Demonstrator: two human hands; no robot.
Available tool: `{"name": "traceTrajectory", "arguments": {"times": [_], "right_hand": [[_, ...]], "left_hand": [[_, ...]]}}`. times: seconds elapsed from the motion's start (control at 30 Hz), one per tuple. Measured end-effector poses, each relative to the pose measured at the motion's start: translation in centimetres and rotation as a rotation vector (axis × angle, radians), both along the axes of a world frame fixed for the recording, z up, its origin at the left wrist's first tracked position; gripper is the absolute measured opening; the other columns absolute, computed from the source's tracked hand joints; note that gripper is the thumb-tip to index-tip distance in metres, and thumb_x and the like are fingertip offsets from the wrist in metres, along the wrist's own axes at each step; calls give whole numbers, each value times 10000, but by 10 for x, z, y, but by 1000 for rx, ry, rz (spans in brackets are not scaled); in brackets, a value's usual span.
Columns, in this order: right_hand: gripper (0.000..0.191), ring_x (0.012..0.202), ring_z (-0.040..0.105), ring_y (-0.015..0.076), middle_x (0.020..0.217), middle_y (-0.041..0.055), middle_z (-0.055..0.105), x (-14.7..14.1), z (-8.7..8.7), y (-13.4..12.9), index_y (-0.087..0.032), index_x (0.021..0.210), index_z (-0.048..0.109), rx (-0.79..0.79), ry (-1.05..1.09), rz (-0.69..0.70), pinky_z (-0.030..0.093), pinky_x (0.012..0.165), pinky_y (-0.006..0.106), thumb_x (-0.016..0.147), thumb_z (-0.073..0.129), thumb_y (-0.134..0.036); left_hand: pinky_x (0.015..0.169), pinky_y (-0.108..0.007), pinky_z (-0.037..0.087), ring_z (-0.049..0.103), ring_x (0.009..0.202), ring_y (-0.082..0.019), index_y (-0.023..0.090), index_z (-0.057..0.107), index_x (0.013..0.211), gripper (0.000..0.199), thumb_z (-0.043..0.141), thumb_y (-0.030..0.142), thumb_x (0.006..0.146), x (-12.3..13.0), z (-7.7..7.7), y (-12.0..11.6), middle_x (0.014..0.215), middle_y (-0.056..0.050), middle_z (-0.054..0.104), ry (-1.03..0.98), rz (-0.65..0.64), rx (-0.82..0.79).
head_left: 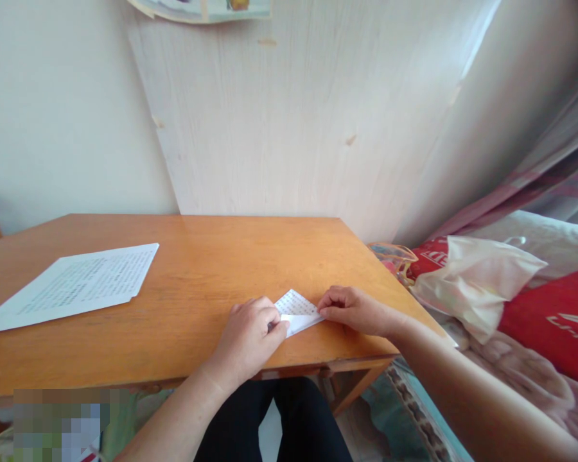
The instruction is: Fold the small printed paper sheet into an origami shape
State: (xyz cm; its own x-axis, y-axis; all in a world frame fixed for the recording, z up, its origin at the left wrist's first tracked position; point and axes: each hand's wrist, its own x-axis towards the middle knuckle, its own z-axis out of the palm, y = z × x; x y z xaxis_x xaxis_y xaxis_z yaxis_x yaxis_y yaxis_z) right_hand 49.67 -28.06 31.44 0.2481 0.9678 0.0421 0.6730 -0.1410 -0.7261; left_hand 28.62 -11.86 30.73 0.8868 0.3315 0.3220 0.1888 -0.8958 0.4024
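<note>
A small folded paper [298,311] with printed characters lies near the front edge of the wooden table [212,256]. Its top comes to a point, and a plain white flap runs along its lower side. My left hand [255,330] grips the paper's left end, thumb toward the flap and fingers curled. At the right corner, my right hand [349,309] pinches the paper between thumb and fingers.
Printed sheets [84,282] lie on the table's left part. A pale wall panel [293,128] stands behind the table. Beyond the right edge are a white plastic bag [467,282], a red bag [559,321] and a pinkish blanket [520,378].
</note>
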Motion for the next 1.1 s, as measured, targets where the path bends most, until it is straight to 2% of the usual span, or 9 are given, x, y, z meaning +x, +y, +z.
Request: {"name": "traceTrajectory", "arguments": {"times": [0.4,0.8,1.1], "right_hand": [[92,631,534,127,749,-6,605,-2,4,6,-179,802,652,-65,-100,-31,384,553,242,847,611,-247],[91,666,561,156,730,5,640,4,-3,11,-203,773,647,-88,-168,-33,396,587,263,829,635,-274],[105,662,552,155,728,10,641,3,0,11,-199,777,650,-103,-179,-41,386,587,264,833,632,-286]], "left_hand": [[657,-268,373,538,727,-150,186,566,645,297,517,263,928,0,-2,4,802,-25,596,23,-24,-48],[645,-266,374,536,737,-145,187,519,636,264,536,236,896,1,1,7,822,-12,589,47,-46,-154],[669,-266,387,539,765,-147,186,515,645,251,556,236,887,2,3,7,847,-12,577,57,-62,-205]]}}
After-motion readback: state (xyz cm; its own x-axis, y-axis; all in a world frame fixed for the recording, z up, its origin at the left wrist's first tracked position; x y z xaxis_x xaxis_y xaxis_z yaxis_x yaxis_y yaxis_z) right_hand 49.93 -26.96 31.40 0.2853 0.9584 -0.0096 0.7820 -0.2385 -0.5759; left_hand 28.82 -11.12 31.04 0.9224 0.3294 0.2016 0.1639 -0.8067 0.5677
